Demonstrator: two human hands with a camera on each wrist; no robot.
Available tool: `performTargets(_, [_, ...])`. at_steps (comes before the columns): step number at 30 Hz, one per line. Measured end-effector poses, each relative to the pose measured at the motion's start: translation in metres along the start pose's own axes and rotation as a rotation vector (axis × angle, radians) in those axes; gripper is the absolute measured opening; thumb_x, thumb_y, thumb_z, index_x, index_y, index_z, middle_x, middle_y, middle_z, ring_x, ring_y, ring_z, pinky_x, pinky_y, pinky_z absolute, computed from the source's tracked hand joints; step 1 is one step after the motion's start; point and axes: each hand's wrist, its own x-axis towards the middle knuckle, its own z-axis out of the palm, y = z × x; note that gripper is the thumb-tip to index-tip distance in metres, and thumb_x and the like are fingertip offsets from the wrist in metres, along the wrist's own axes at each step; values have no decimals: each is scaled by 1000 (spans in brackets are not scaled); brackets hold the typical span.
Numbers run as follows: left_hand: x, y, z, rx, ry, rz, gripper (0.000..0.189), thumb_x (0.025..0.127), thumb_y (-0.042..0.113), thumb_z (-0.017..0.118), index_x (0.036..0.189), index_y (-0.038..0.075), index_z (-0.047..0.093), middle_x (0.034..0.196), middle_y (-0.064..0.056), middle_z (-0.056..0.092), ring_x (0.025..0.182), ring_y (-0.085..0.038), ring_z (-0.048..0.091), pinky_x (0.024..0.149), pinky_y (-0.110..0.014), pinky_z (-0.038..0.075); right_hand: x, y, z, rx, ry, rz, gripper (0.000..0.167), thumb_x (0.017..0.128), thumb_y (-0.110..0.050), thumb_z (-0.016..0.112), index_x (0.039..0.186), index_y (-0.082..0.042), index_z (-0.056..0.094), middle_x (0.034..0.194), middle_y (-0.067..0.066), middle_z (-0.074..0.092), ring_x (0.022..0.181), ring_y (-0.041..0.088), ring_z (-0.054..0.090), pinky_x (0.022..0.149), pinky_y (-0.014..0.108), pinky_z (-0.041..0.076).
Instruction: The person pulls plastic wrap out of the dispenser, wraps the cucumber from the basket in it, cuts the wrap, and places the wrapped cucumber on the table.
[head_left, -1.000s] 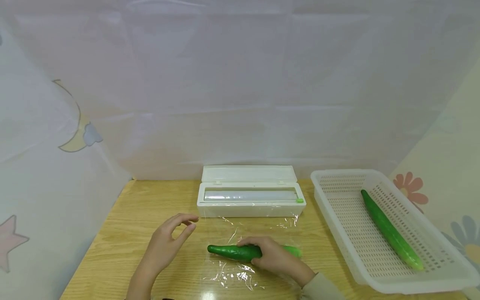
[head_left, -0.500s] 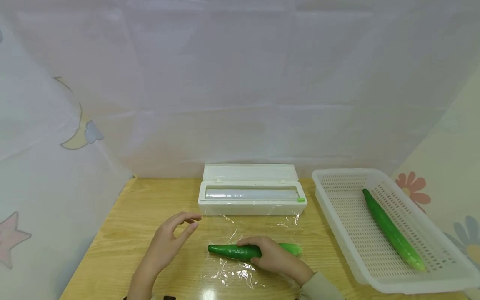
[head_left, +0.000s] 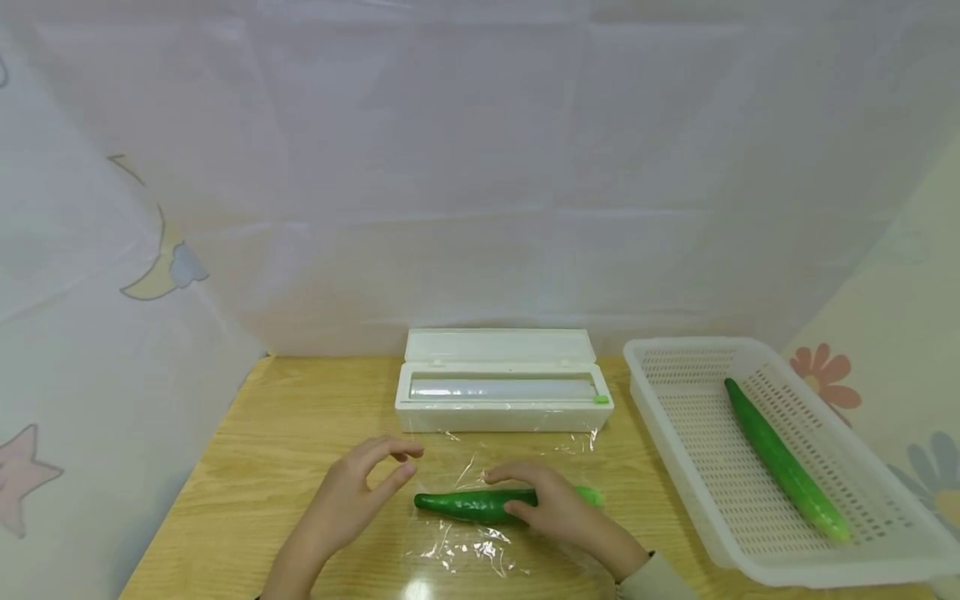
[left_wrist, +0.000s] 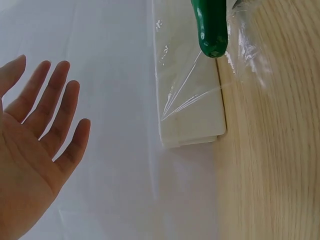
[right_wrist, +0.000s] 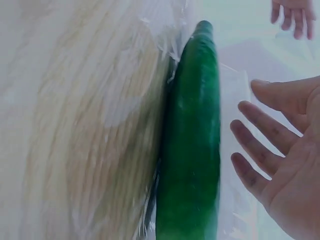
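A green cucumber (head_left: 468, 504) lies lengthwise on a sheet of clear cling film (head_left: 487, 550) spread over the wooden table. My right hand (head_left: 562, 508) hovers over its right half; in the right wrist view its fingers are spread and stand apart from the cucumber (right_wrist: 192, 135). To the left of the cucumber's dark tip, my left hand (head_left: 352, 496) is held in the air with loosely bent fingers and nothing in it. The film runs back to a white cling film dispenser (head_left: 502, 419), whose lid is up and whose roll shows inside.
On the right stands a white perforated basket (head_left: 675, 467) with a second cucumber (head_left: 783, 458) lying in it. A green slider (head_left: 601, 400) sits at the dispenser's right end. Pale sheeting (head_left: 480, 167) hangs behind the wooden table (head_left: 247, 475).
My right hand has let go of the cucumber and shifted slightly right, its fingers lifting away. My left hand has moved a little right and down, nearer the cucumber's tip.
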Motion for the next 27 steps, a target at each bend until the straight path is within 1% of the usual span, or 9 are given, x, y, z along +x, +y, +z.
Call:
performTargets(4, [-4, 0, -2, 63, -42, 21, 20, 95, 37, 66, 115, 34, 68, 107, 28, 61, 103, -1, 59, 93, -45, 51, -16, -4, -11, 23, 78, 6, 32, 91, -5, 70, 121, -15, 68, 126, -2, 65, 119, 23, 59, 100, 48, 47])
performTargets(7, [-8, -1, -4, 97, -112, 13, 19, 94, 40, 66, 113, 36, 68, 110, 29, 61, 107, -4, 60, 93, -44, 52, -28, -4, -17, 50, 126, 16, 27, 92, -6, 68, 118, -15, 69, 120, -3, 68, 109, 17, 63, 92, 41, 53])
performTargets(9, [-12, -3, -3, 121, -174, 18, 18, 94, 38, 68, 111, 36, 68, 110, 28, 62, 106, -5, 60, 91, -42, 52, -37, -2, -18, 70, 142, 15, 24, 93, -6, 67, 116, -14, 70, 116, -2, 69, 103, 12, 64, 87, 35, 55])
performTargets(13, [-19, -10, 1, 164, -289, 71, 14, 91, 27, 74, 104, 29, 70, 102, 25, 64, 96, -4, 60, 83, -34, 54, -57, 5, -19, 105, 149, -12, 19, 94, -7, 66, 113, -9, 70, 110, 3, 71, 94, 9, 63, 79, 28, 55])
performTargets(16, [-22, -16, 7, 167, -378, 112, 11, 89, 27, 76, 99, 28, 70, 97, 25, 62, 91, -1, 59, 78, -29, 53, -71, 15, -20, 87, 168, -51, 17, 93, -6, 67, 110, -7, 70, 103, 4, 71, 88, 7, 63, 72, 26, 54])
performTargets(18, [-25, -21, 10, 172, -426, 152, 12, 88, 26, 77, 97, 28, 70, 95, 26, 61, 89, 0, 58, 76, -26, 52, -78, 22, -21, 62, 185, -61, 16, 92, -5, 68, 107, -7, 70, 96, 2, 71, 83, 4, 60, 67, 24, 52])
performTargets(20, [-27, -25, 13, 192, -449, 197, 16, 84, 23, 79, 95, 28, 69, 94, 26, 60, 88, 2, 57, 74, -24, 51, -86, 30, -23, 50, 190, -55, 14, 91, -4, 70, 104, -9, 70, 91, -2, 69, 79, 3, 57, 62, 23, 50])
performTargets(23, [-31, -28, 18, 212, -472, 226, 22, 78, 15, 80, 93, 27, 70, 92, 26, 59, 84, 4, 56, 72, -22, 49, -96, 43, -24, 23, 203, -62, 15, 88, -1, 71, 99, -10, 70, 85, -6, 65, 75, 1, 54, 57, 22, 47])
performTargets(27, [-32, -29, 25, 205, -519, 197, 24, 73, 11, 79, 89, 26, 72, 89, 25, 58, 80, 6, 53, 69, -19, 48, -110, 58, -25, -15, 207, -118, 20, 83, 6, 73, 96, -9, 69, 81, -5, 64, 72, -1, 53, 54, 21, 45])
